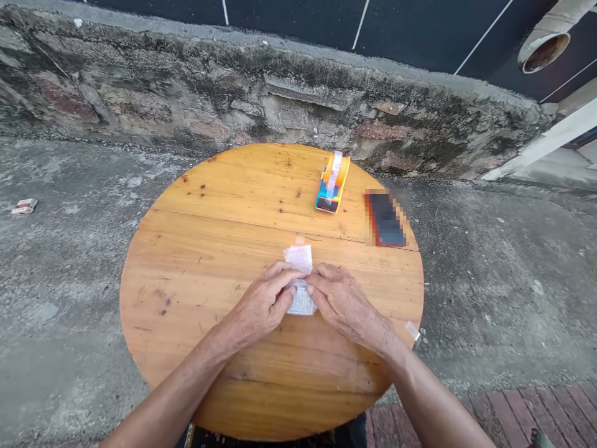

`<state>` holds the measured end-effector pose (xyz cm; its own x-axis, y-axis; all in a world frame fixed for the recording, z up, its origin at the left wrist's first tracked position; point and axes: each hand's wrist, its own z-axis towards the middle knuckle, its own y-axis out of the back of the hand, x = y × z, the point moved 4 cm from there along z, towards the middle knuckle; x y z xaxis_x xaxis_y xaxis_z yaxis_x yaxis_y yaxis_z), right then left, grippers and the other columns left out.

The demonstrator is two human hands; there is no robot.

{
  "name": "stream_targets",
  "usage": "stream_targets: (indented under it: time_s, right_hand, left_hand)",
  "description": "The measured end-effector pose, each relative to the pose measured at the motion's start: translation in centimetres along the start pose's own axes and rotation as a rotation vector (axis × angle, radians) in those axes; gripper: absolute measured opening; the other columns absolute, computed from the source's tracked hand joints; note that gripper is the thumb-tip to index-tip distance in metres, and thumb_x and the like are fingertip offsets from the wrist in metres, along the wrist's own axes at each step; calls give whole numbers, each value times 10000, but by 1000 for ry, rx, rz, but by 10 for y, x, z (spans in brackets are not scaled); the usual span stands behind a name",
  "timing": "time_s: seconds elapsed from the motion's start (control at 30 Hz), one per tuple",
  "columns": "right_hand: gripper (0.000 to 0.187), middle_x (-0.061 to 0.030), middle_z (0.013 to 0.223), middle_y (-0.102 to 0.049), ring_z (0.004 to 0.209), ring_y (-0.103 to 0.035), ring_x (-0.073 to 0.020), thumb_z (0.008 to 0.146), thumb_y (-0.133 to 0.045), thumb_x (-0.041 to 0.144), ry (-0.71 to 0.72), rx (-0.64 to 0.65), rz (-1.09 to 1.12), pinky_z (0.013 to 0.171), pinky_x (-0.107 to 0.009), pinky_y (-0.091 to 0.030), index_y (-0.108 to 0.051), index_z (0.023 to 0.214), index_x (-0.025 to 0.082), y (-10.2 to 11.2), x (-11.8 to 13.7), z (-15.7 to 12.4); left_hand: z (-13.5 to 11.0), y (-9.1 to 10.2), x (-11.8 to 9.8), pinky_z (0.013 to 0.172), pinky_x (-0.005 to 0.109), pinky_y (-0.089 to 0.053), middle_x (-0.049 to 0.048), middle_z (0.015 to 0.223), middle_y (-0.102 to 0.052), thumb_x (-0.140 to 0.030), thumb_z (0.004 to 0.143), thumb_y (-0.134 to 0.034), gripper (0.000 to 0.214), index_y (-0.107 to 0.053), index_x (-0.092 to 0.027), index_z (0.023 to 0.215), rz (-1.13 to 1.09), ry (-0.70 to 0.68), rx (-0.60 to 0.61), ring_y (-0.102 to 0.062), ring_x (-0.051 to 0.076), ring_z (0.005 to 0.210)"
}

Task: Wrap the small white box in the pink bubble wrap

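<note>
Round wooden table outdoors, one white packet around the middle.
Left hand has fingers clamped on its left side; long axis runs near to far, grey markings too blurry to read; right hand pinching the right side. Then one tape dispenser, far side, one pixelated dark slab farther right.

Saw a dark, pixelated slab at right, a stone wall behind, a pipe at upper right, a carton on concrete at left.

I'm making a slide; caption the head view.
Left hand and right hand hold whitish material on a round wooden table, tape dispenser beyond.
</note>
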<state>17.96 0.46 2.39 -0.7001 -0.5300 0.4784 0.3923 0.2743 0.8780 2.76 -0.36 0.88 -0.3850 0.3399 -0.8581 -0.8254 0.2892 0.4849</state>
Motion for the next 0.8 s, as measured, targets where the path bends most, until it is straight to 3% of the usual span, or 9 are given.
stream_targets:
  time_s: [0.13,0.27,0.37,0.43,0.57,0.7,0.8]
  right_hand:
    - [238,-65,932,-621,893,-559,-195,967,-406,189,-27,-16,17,825,-349,-420,-642,947,185,-1,-2,2]
    - [212,-87,1030,-648,962,-563,-235,955,-460,263,-25,-73,-2,883,-409,-412,-593,1098,181,-5,7,-9]
    - [505,-153,1194,-607,1065,-527,-318,852,-621,430,-20,-100,-116,922,-493,-388,-504,1249,141,-15,15,-21]
    - [612,-195,1263,-565,1101,-507,-351,824,-655,419,-30,-115,-202,919,-513,-383,-453,1308,103,-21,17,-25]
    - [448,-157,1203,-608,1057,-536,-309,850,-618,277,-23,-93,-197,897,-465,-396,-500,1256,130,-22,16,-21]
    - [426,-101,1116,-654,1019,-563,-273,825,-646,298,-31,-35,-80,891,-424,-395,-540,1217,174,-8,11,-9]
    - [440,-88,1105,-669,1020,-578,-263,807,-666,337,-42,26,-15,889,-404,-393,-565,1211,194,1,5,1]
  left_hand:
    - [3,-1,2,848,281,-463,43,994,-645,-142,903,-444,220,-640,-192,990,-9,31,-1,-593,168,966]
    - [3,-1,2,817,277,-454,26,938,-642,-131,896,-450,205,-644,-192,925,-31,39,-11,-590,161,914]
    - [3,-2,1,800,267,-440,14,923,-635,-115,887,-456,210,-644,-197,934,-47,47,-8,-581,150,891]
    - [3,-2,1,794,266,-432,13,909,-628,-115,883,-459,201,-642,-189,922,-48,61,-12,-575,149,882]
    - [6,-1,3,754,265,-421,15,863,-612,-139,886,-459,187,-643,-167,869,-50,121,-15,-566,148,834]
    - [10,0,6,711,265,-430,14,797,-596,-228,913,-448,235,-665,-157,857,-149,186,15,-566,152,784]
    - [11,1,9,742,282,-452,25,825,-611,-303,916,-465,258,-674,-160,969,-250,228,18,-582,172,825]
